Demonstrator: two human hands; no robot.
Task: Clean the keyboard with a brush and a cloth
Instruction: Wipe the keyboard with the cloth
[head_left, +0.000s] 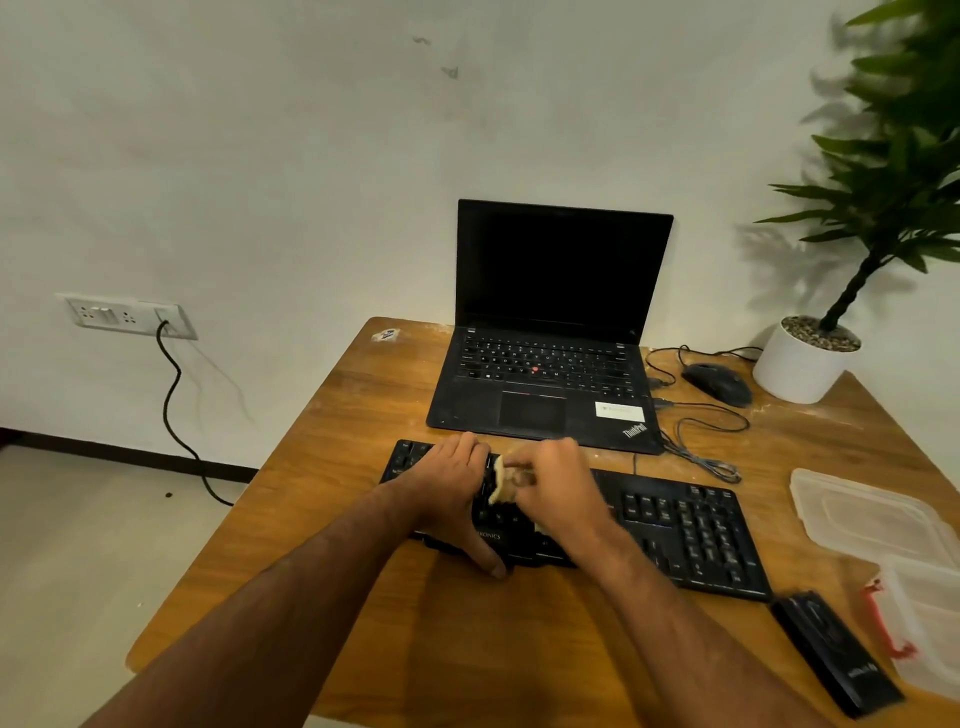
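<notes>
Keyboard (675, 525): black, flat on the wooden counter (519, 649), just in front of the open laptop (550, 332); cable trailing off its far edge.
Left hand (452, 488): spread over the keyboard's left part, fingers across the keys, thumb hooked down over the near edge, bracing it.
Right hand (556, 488): curled, pinching a pale cloth (501, 486) against the keys near the middle.
Cloth handling: likely soft and light, bunches easily; best kept wadded under the fingertips.
Keyboard handling: probably light, stiff plastic, apt to slide on the wood; keycaps could pop under hard rubbing; best held at the edge, as the left hand does.
Brush: cannot tell whether any is in view; long black item (836, 654) at the near right corner too blurred to name.
Containers: clear plastic lid or tray (872, 514) on the right, nothing visible in it; second clear tub (930, 618) nearer, contents unclear, red piece at its side.
Pot (800, 364): white, pebbles on top, leafy plant rising from it.
Mouse (719, 383): black, right of the laptop, corded.
</notes>
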